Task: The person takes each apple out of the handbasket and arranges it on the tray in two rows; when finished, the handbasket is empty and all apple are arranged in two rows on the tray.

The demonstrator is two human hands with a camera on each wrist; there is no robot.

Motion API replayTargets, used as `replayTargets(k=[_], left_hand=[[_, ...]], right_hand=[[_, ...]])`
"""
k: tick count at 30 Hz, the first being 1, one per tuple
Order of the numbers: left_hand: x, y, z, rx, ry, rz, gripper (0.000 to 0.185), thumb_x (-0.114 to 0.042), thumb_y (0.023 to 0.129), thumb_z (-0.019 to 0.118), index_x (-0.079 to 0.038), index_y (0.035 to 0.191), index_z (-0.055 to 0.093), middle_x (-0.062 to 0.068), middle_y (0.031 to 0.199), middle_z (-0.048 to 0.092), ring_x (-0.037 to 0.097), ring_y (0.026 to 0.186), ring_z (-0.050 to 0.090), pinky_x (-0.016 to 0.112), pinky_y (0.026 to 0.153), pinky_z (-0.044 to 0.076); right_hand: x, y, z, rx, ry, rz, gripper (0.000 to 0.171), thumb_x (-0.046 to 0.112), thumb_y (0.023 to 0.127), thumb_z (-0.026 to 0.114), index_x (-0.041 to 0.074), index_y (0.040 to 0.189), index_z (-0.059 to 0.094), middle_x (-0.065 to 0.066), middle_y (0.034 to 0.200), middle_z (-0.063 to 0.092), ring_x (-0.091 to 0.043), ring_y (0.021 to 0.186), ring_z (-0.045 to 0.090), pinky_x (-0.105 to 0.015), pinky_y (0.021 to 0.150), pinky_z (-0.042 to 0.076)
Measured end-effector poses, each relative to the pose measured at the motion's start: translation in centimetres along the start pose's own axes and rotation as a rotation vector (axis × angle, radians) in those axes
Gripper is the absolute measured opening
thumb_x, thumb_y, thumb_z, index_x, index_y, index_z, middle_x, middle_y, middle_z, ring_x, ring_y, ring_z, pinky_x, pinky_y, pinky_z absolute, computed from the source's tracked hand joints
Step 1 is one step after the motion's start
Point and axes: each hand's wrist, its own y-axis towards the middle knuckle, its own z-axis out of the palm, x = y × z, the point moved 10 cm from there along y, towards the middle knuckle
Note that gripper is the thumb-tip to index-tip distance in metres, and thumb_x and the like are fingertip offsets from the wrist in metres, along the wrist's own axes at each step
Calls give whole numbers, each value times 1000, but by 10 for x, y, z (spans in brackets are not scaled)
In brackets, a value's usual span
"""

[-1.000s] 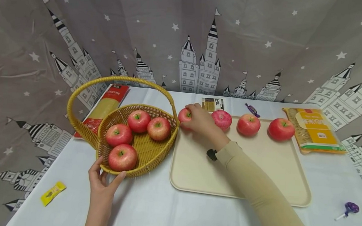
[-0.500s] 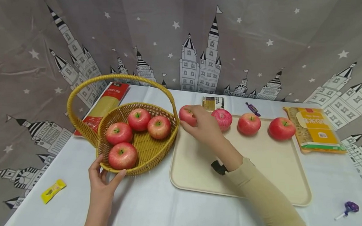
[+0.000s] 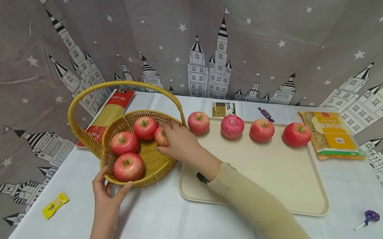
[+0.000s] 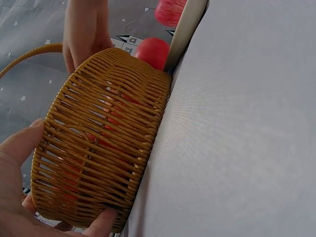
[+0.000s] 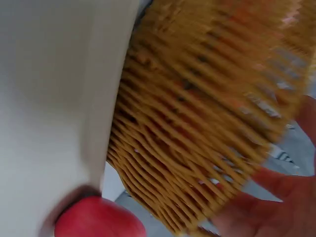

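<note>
A yellow wicker basket (image 3: 155, 162) with a tall arched handle stands left of centre, with several red apples inside. My left hand (image 3: 107, 199) grips its near end, thumb on one side and fingers on the other; the left wrist view shows them against the woven wall (image 4: 98, 138). My right hand (image 3: 182, 144) reaches over the basket's right rim, fingers curled over an apple (image 3: 160, 136) that is partly hidden beneath them. In the right wrist view this hand (image 5: 276, 207) shows beyond the blurred weave. Just right of the rim sits another apple (image 3: 198, 123) on the tray's far left corner.
A cream tray (image 3: 288, 177) lies right of the basket, several apples lined along its far edge. Behind are a noodle pack (image 3: 109, 112), a small card-like packet (image 3: 224, 109) and a purple candy (image 3: 266, 114). Further right lie a yellow bag (image 3: 332, 136) and a lollipop (image 3: 371, 215).
My right hand has let go of the apple at the tray's far left corner and moved left over the basket, onto an apple inside. The left hand stays on the basket.
</note>
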Motion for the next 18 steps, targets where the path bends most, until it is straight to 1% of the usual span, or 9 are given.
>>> replayTargets(k=[2, 3, 6, 8, 10, 12, 14, 17, 18], left_hand=[[-1, 1, 0, 1, -5, 0, 83, -2, 86, 71, -24, 148, 20, 0, 155, 10, 21, 139, 17, 21, 110, 27], [-1, 1, 0, 0, -4, -1, 83, -1, 86, 71, -24, 148, 20, 0, 155, 10, 21, 140, 17, 21, 110, 27], [2, 1, 0, 3, 6, -16, 83, -4, 87, 71, -25, 148, 19, -1, 156, 8, 21, 141, 14, 22, 111, 26], [3, 1, 1, 8, 6, -22, 84, -5, 87, 71, -25, 148, 18, -2, 156, 7, 20, 142, 13, 22, 110, 27], [4, 2, 1, 12, 10, -31, 85, -6, 87, 72, -27, 149, 17, -2, 157, 6, 20, 143, 12, 21, 110, 28], [5, 2, 1, 12, 3, -33, 85, -5, 87, 72, -26, 148, 18, -3, 156, 8, 19, 142, 13, 19, 106, 32], [5, 2, 1, 13, 1, -32, 85, -4, 87, 71, -27, 148, 18, -3, 156, 8, 18, 142, 13, 17, 104, 33], [4, 2, 1, 11, -6, -27, 84, -2, 87, 71, -26, 148, 19, -2, 155, 9, 18, 140, 15, 15, 101, 36], [3, 2, 1, 12, -10, -24, 84, -2, 86, 71, -26, 148, 19, -1, 155, 10, 18, 139, 16, 16, 101, 35]], right_hand=[[-3, 13, 11, 36, -48, 45, 76, 52, 86, 66, 11, 145, 39, -11, 125, 52, -26, 102, 59, -36, 81, 53], [-5, 19, 16, 49, -62, 68, 74, 51, 86, 66, 11, 143, 41, -11, 123, 53, -25, 100, 59, -36, 77, 53], [-11, 30, 30, 92, -62, 130, 70, 52, 83, 67, 13, 137, 46, -9, 116, 53, -23, 95, 59, -37, 69, 53], [-15, 33, 34, 96, -41, 155, 66, 50, 81, 68, 15, 133, 49, -7, 113, 53, -23, 94, 59, -38, 68, 52], [-14, 33, 33, 77, -31, 141, 65, 49, 79, 69, 16, 132, 50, -7, 113, 52, -24, 96, 58, -38, 70, 51], [-10, 29, 26, 30, -29, 92, 66, 48, 79, 69, 17, 134, 51, -6, 115, 52, -24, 99, 57, -38, 73, 52], [-4, 22, 13, -34, -22, 29, 66, 47, 80, 67, 18, 136, 50, -6, 119, 52, -24, 101, 57, -37, 77, 52], [5, 2, -16, -105, 20, -46, 70, 49, 81, 67, 19, 141, 48, -6, 127, 51, -25, 106, 55, -37, 85, 51], [6, -5, -27, -123, 38, -63, 71, 50, 81, 68, 20, 141, 47, -5, 130, 51, -25, 107, 55, -36, 87, 50]])
